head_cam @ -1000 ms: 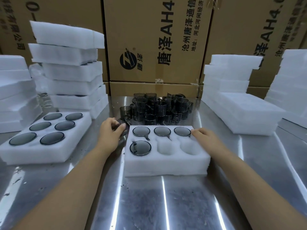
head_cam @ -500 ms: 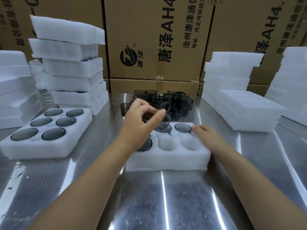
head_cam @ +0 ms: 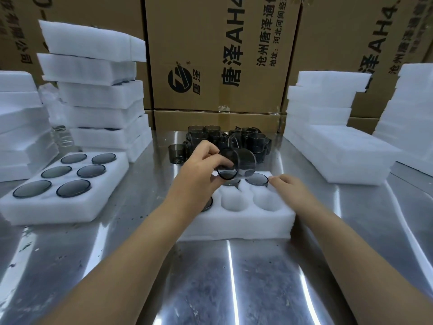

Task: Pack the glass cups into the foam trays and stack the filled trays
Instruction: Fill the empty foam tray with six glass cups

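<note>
My left hand [head_cam: 201, 170] holds a smoky glass cup [head_cam: 236, 164] tilted on its side above the back row of the white foam tray [head_cam: 246, 221] in front of me. Two front pockets of that tray stand bare; the others hold cups, partly hidden by my hand. My right hand [head_cam: 290, 186] rests on the tray's right back edge, fingers touching the foam and holding nothing. A cluster of loose dark glass cups [head_cam: 218, 139] stands behind the tray. A filled foam tray [head_cam: 63, 202] with several cups lies to the left.
Stacks of foam trays rise at the left [head_cam: 98, 95], far left [head_cam: 18, 123] and right [head_cam: 328, 127], with more at the far right [head_cam: 410, 109]. Cardboard boxes [head_cam: 210, 55] wall off the back. The metal table [head_cam: 210, 277] reflects light.
My left hand picked up a cup left of the tray, carried it rightward over the tray and raised it, tilted. The right hand stayed on the tray's edge.
</note>
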